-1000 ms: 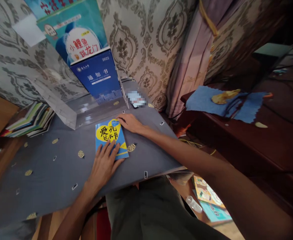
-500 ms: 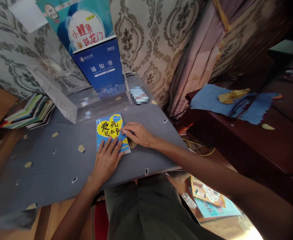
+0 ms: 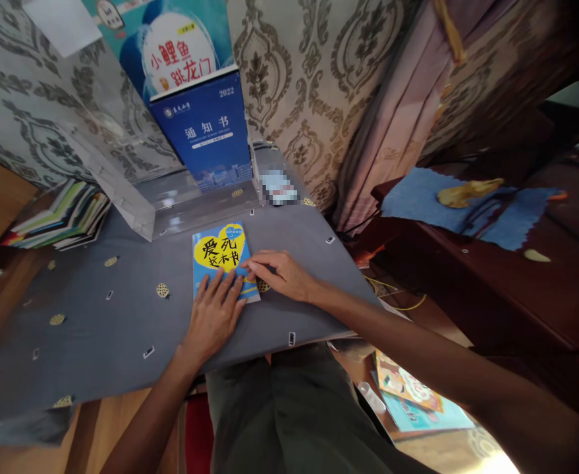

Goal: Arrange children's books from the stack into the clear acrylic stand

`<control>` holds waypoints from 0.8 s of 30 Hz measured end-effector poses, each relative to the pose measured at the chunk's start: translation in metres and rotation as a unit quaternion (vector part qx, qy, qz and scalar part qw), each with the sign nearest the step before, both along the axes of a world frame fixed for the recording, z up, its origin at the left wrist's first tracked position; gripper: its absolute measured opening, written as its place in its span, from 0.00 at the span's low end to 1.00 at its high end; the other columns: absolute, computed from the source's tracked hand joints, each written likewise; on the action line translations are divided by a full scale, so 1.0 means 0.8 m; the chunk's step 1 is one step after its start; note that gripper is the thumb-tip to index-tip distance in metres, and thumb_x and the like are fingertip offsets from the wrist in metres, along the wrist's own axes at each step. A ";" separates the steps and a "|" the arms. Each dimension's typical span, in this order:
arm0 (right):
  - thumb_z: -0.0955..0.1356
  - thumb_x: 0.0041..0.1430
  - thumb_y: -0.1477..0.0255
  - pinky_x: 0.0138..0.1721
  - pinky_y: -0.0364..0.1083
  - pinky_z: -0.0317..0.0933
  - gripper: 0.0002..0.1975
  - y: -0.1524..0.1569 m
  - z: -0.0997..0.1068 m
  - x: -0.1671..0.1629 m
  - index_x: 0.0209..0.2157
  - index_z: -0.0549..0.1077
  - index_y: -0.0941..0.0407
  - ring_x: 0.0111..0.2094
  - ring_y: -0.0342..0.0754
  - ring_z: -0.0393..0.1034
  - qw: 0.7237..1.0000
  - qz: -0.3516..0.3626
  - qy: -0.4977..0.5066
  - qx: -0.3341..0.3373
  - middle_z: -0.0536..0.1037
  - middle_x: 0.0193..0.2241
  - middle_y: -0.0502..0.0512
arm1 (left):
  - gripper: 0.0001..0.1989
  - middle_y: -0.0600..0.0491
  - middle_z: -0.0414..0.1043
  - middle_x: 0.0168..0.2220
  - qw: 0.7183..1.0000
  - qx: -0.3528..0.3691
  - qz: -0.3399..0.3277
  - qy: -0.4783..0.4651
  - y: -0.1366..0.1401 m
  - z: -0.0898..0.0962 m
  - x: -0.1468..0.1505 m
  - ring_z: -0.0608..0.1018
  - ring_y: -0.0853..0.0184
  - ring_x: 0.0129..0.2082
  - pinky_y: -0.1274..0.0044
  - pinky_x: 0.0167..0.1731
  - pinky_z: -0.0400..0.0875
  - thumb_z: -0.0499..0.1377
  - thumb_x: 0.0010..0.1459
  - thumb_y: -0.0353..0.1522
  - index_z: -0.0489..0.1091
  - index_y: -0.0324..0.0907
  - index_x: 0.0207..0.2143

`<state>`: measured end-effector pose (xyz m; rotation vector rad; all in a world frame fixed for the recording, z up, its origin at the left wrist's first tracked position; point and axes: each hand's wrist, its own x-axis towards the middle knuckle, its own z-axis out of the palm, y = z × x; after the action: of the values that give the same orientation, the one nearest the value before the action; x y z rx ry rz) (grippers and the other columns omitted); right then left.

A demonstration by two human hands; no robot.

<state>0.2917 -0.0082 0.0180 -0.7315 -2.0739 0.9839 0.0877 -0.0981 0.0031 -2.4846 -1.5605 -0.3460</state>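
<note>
A small blue and yellow book [image 3: 220, 251] lies closed on the grey tablecloth, its cover facing up with a heart shape and black characters. Flat across its lower part rests my left hand [image 3: 215, 313], fingers spread. My right hand [image 3: 282, 273] is at the book's right edge, thumb and fingers drawn together on the cover's edge; the fingertips partly hide what they pinch.
Behind the book, a clear acrylic stand [image 3: 136, 214] holds a blue booklet [image 3: 215, 138] and a teal book [image 3: 185, 39]. Several books [image 3: 66, 214] are stacked at the left. A pixelated item [image 3: 279, 187] lies beside the stand. A dark red cabinet [image 3: 417, 250] stands at right.
My right hand has slid slightly down along the book's right edge. The left hand stays flat on the cover, and the book remains closed. The view has shifted a little.
</note>
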 end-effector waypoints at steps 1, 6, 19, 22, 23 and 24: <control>0.59 0.72 0.66 0.41 0.45 0.66 0.19 -0.002 0.000 0.002 0.37 0.78 0.57 0.35 0.46 0.74 1.000 0.000 0.009 -0.006 0.80 0.32 0.54 | 0.20 0.46 0.70 0.62 1.000 0.000 0.000 0.001 0.000 0.001 0.000 0.68 0.53 0.64 0.55 0.63 0.61 0.49 0.71 0.36 0.69 0.43 0.60; 0.61 0.70 0.67 0.43 0.46 0.66 0.15 -0.014 -0.005 0.011 0.38 0.78 0.58 0.38 0.47 0.74 0.998 0.055 -0.020 0.039 0.80 0.34 0.56 | 0.19 0.45 0.71 0.61 1.000 -0.001 -0.001 -0.007 -0.001 0.003 0.003 0.69 0.53 0.63 0.55 0.63 0.62 0.49 0.70 0.37 0.70 0.42 0.59; 0.64 0.68 0.71 0.58 0.58 0.59 0.12 -0.002 -0.014 -0.011 0.48 0.76 0.56 0.56 0.55 0.69 0.981 0.003 -0.134 0.140 0.79 0.51 0.62 | 0.16 0.45 0.74 0.56 0.993 -0.030 0.030 -0.110 0.036 0.017 -0.029 0.75 0.58 0.57 0.61 0.57 0.71 0.50 0.70 0.35 0.72 0.43 0.53; 0.63 0.68 0.70 0.62 0.60 0.54 0.16 0.015 -0.014 -0.035 0.54 0.74 0.57 0.62 0.56 0.63 0.971 -0.026 -0.192 0.138 0.73 0.58 0.66 | 0.17 0.44 0.72 0.57 0.993 -0.017 0.056 -0.098 0.066 0.010 -0.042 0.72 0.57 0.59 0.59 0.58 0.69 0.50 0.69 0.35 0.71 0.42 0.55; 0.63 0.68 0.70 0.63 0.61 0.53 0.17 0.021 -0.014 -0.044 0.55 0.73 0.57 0.64 0.56 0.61 0.968 -0.041 -0.211 0.130 0.71 0.60 0.66 | 0.18 0.43 0.72 0.58 0.993 -0.014 0.064 -0.097 0.077 0.007 -0.045 0.71 0.57 0.60 0.59 0.58 0.68 0.50 0.69 0.35 0.70 0.42 0.56; 0.63 0.68 0.69 0.64 0.62 0.51 0.18 0.028 -0.013 -0.053 0.56 0.72 0.57 0.65 0.57 0.59 0.964 -0.056 -0.227 0.123 0.69 0.62 0.67 | 0.18 0.43 0.71 0.58 0.992 -0.012 0.072 -0.099 0.087 0.003 -0.049 0.71 0.57 0.60 0.59 0.58 0.68 0.50 0.69 0.35 0.69 0.42 0.57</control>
<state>0.2496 0.0140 0.0074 -0.9992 -2.4565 0.5117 0.0485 -0.0284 0.0059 -2.3992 -1.8177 -0.5678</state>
